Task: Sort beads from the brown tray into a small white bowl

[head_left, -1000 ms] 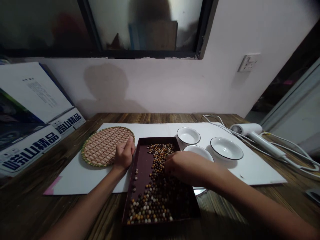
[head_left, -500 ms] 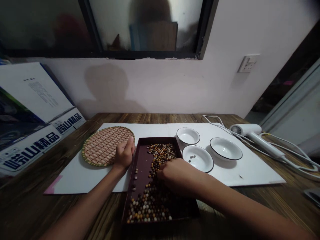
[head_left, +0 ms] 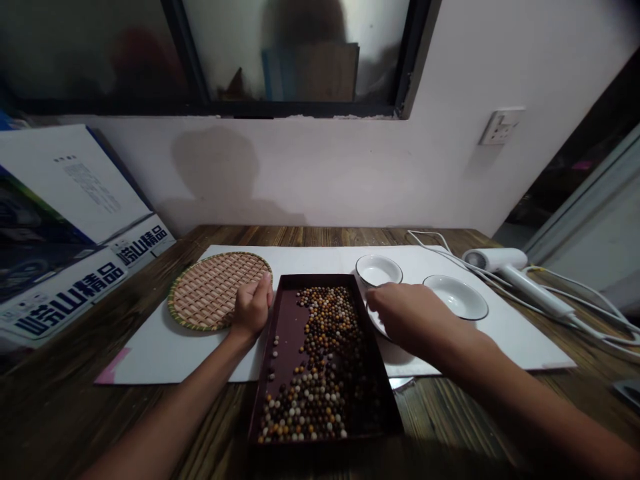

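A dark red rectangular tray (head_left: pixel 289 335) lies lengthwise before me, with many small round beads (head_left: pixel 320 393) in brown, orange, black and cream spread over its bottom. My left hand (head_left: pixel 253 305) is closed beside the tray's far left side, over the edge of a woven oval mat; whatever its fingers hold, if anything, is hidden. Above the nearest white bowl (head_left: pixel 375 321) hovers my right hand (head_left: pixel 407 313), its fingers bunched together and pointing down-left. The hand covers most of that bowl, and what is pinched cannot be made out.
Two more white dark-rimmed bowls, one at the back (head_left: pixel 379 269) and one at right (head_left: pixel 457 298), stand on a white board (head_left: pixel 165 363). The woven mat (head_left: pixel 215 290) lies left. A white hair dryer (head_left: pixel 525 280) with its cord lies right; printed boxes (head_left: pixel 75 293) stand left.
My right hand has lifted from the beads in the tray and moved right, over the nearest bowl. My left hand keeps its place by the tray.
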`<act>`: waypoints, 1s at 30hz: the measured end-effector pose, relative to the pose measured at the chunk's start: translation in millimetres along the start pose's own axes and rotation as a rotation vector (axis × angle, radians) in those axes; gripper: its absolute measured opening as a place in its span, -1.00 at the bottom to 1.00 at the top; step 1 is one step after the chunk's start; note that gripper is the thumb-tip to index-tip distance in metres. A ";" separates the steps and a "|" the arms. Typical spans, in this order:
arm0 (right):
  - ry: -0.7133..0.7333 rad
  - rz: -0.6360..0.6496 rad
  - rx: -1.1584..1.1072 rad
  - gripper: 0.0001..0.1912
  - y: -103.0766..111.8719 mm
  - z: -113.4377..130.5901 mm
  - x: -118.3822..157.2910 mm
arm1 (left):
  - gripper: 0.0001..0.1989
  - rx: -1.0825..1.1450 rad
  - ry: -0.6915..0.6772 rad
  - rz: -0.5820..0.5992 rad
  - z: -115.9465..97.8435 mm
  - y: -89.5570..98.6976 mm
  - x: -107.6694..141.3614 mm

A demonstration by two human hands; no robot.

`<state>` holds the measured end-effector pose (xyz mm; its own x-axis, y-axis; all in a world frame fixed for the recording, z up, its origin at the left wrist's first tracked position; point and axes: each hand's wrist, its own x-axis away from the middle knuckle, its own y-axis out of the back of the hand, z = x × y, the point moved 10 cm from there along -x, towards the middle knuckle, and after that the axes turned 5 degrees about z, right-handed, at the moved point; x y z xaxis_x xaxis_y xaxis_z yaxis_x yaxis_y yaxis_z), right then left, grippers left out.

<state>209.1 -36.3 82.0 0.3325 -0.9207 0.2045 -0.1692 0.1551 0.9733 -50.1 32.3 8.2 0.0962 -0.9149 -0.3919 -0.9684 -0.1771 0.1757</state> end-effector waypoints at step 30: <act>0.185 0.020 -0.148 -0.80 -1.6 25.1 -2.5 | -0.44 -0.018 0.003 0.000 0.7 1.1 0.3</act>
<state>185.3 -43.3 77.3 0.4971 -0.8377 0.2260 -0.0444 0.2356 0.9708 -51.3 32.1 7.6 0.0972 -0.9158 -0.3897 -0.9639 -0.1841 0.1922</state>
